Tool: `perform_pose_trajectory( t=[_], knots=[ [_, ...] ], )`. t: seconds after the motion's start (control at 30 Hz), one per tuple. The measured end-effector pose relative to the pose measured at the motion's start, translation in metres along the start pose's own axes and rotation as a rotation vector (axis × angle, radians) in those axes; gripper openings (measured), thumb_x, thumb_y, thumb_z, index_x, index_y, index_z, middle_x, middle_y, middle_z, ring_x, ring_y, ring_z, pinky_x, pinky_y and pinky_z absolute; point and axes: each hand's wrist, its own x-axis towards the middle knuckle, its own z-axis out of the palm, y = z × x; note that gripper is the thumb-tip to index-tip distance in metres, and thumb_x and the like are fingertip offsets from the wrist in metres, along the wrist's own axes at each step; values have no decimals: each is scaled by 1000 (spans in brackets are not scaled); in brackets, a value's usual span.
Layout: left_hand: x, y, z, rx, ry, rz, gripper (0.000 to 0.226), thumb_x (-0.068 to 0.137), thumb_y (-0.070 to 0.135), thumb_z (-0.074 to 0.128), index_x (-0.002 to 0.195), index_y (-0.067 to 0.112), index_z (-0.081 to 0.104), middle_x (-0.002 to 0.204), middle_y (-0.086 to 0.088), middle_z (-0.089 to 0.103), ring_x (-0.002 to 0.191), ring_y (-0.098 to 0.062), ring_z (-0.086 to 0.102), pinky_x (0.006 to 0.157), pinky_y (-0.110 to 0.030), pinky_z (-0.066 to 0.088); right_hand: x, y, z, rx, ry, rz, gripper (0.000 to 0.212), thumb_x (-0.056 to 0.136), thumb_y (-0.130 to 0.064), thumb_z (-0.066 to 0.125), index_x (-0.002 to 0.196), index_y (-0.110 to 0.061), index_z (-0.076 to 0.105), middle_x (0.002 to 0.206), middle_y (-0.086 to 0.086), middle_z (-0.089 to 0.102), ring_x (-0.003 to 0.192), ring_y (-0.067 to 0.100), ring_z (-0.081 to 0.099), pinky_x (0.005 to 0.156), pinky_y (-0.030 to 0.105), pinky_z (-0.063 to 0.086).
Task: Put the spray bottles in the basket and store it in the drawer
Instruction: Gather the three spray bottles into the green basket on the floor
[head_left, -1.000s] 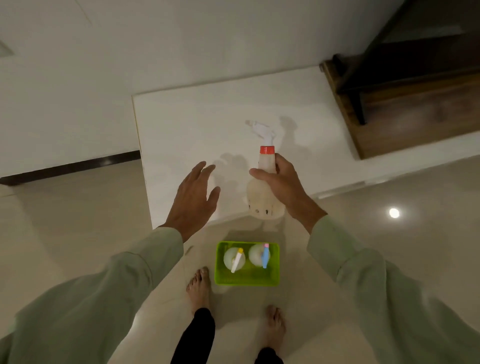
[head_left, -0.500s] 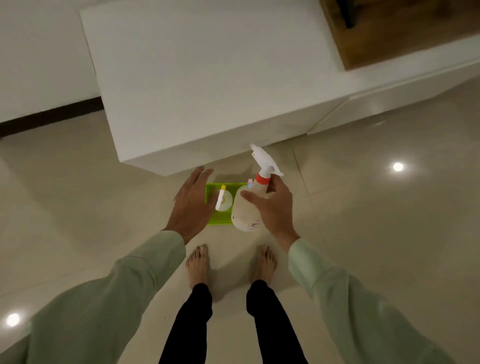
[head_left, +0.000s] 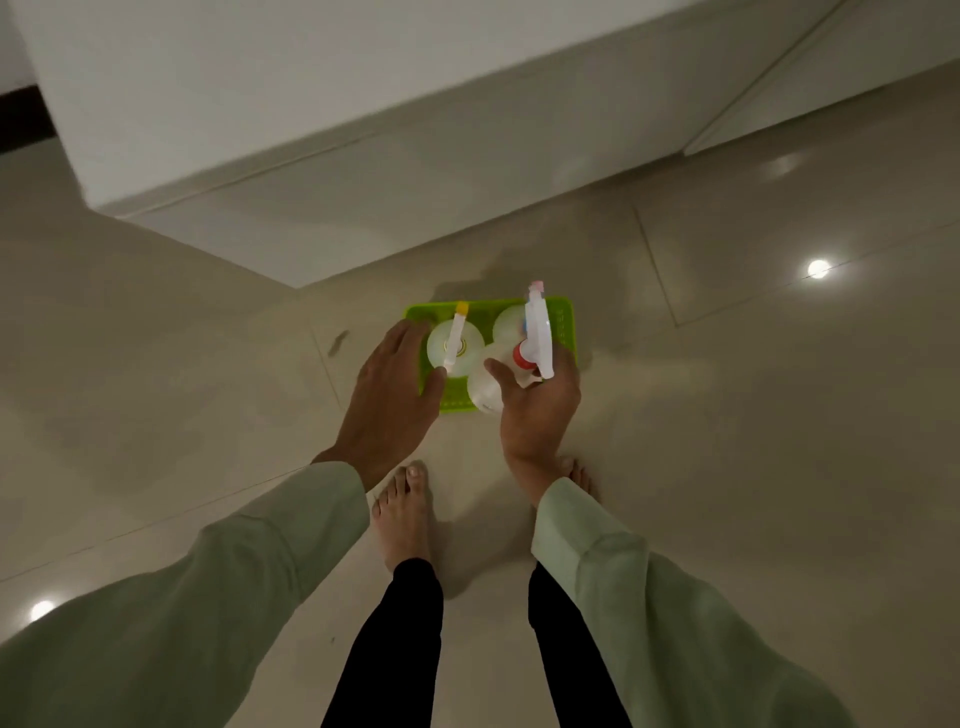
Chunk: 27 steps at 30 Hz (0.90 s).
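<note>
Left hand (head_left: 387, 395) is spread flat with nothing in it, over the left edge of the green basket (head_left: 563, 322) on the floor (head_left: 753, 467). A yellow-tipped bottle (head_left: 455, 343) and a second bottle (head_left: 509, 322) stand inside. Right hand (head_left: 537, 410) is clamped on the red-collared bottle (head_left: 524, 356) above the basket's right half, not yet released. Stowing in the drawer remains. Compared with half a second ago, both hands are lower and the held bottle is more upright.

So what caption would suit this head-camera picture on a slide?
Right hand lowers a red-collared white plastic spray bottle into a lime-green plastic basket on the floor; left hand open alongside.
</note>
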Motion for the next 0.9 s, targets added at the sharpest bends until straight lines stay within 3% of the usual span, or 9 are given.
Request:
perform_pose_trajectory(
  t=[0.1,0.2,0.3,0.53,0.73,0.9],
  knots=[
    [13,-13,13,-2,-2,13,52,94,16,56,143,9,40,147,-8,45,135,-26,44,112,-38,37,3,28,23,-82,20,-49,38,69,-24,90,93,-13,64,93,5,66,93,33,59,82,41,50],
    [25,-25,26,-1,-14,6,54,94,18,56,145,9,38,148,-8,44,134,-26,45,111,-38,37,3,50,37,-184,1,-59,41,73,-27,88,102,-5,66,101,9,65,98,28,56,83,30,46],
    [33,-33,36,-3,-15,-5,55,95,21,56,146,12,36,148,-7,44,133,-26,45,108,-36,36,5,54,44,-223,22,-118,43,79,-22,85,112,-5,65,109,11,60,101,26,57,83,31,48],
    [45,-33,51,-5,-9,-30,55,95,25,56,146,16,35,146,-5,46,130,-27,49,105,-42,43,6,52,42,-336,-14,-196,38,83,-32,81,107,-7,69,110,12,65,106,31,64,75,37,58],
    [53,-31,58,-11,14,-38,48,95,26,56,140,17,42,135,-5,55,120,-27,55,88,-31,39,6,58,42,-369,-41,-217,39,84,-37,79,106,-7,71,103,10,66,97,28,65,69,37,57],
    [56,-32,60,-31,28,-66,47,94,24,57,138,15,43,132,-6,57,121,-29,54,95,-38,42,-7,71,42,-451,-121,-170,32,83,-28,81,102,-5,69,97,11,66,86,30,65,61,39,54]
  ],
)
